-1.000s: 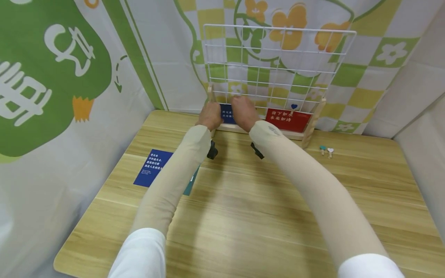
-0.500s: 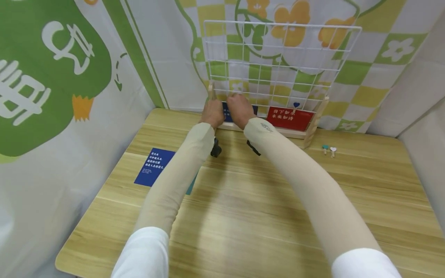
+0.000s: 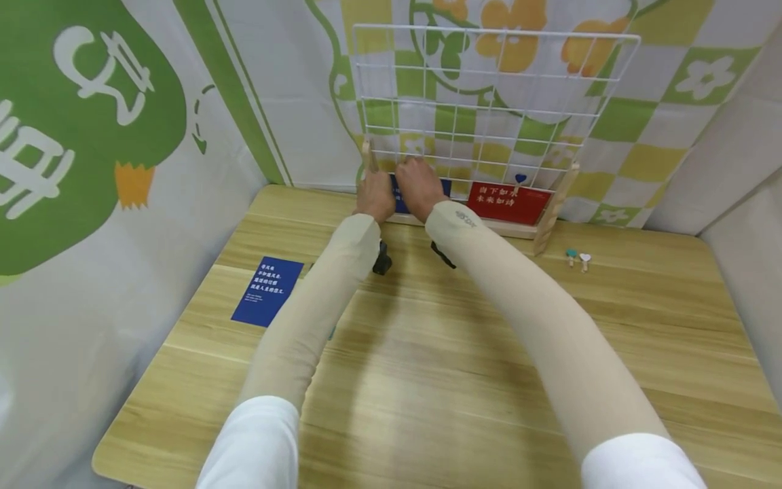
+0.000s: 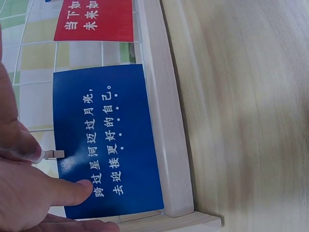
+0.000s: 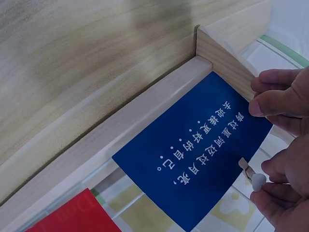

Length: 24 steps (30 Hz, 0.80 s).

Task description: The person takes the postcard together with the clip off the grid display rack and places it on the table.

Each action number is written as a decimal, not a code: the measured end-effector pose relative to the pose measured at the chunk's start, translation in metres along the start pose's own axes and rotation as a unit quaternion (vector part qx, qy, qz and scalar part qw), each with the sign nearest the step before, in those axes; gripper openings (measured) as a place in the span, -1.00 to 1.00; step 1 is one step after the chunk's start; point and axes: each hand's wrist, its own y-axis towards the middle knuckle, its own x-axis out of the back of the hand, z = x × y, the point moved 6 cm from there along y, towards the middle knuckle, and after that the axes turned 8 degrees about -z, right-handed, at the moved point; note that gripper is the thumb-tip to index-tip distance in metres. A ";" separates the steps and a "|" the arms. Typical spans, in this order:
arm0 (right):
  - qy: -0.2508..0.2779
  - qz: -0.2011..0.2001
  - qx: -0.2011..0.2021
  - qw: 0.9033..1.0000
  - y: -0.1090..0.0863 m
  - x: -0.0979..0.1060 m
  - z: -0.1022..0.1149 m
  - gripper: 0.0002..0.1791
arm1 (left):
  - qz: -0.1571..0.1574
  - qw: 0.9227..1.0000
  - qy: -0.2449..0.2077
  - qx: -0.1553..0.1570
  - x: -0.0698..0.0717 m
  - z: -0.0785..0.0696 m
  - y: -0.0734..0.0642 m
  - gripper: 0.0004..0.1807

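Observation:
A blue card [image 4: 108, 130] with white writing stands upright against the white wire grid [image 3: 489, 109], above the wooden base of its stand. My left hand [image 3: 375, 195] pinches the card's outer end, thumb [image 4: 72, 192] on the printed face and fingers behind. My right hand [image 3: 420, 187] pinches a small wooden clip [image 5: 247, 169] with a white heart between thumb and finger. The clip's tip overlaps the card's upper edge. Beside it on the grid, a red card [image 3: 508, 202] hangs under a clip with a dark blue heart [image 3: 520, 178].
Another blue card [image 3: 267, 291] lies on the table at left, and a teal card [image 3: 332, 333] is mostly hidden under my left forearm. Two heart clips, teal [image 3: 571, 253] and white [image 3: 584, 259], lie right of the stand. Printed cloth [image 3: 690, 136] hangs behind the grid.
My right hand has shifted slightly left along the grid, uncovering the right part of the blue card. My left hand stays at the card's end. The head view has tilted a little.

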 end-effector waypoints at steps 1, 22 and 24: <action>-0.002 -0.003 0.002 1.000 0.001 0.001 0.000 -0.73 | -0.005 1.000 0.003 -0.001 0.000 -0.001 0.000 -0.77; -0.027 0.033 -0.036 0.998 0.012 0.000 0.001 -0.71 | -0.109 0.991 -0.044 0.064 0.000 0.011 0.014 -0.79; -0.022 0.035 -0.037 0.998 0.013 -0.001 0.002 -0.71 | -0.117 0.990 -0.048 0.068 -0.001 0.012 0.014 -0.80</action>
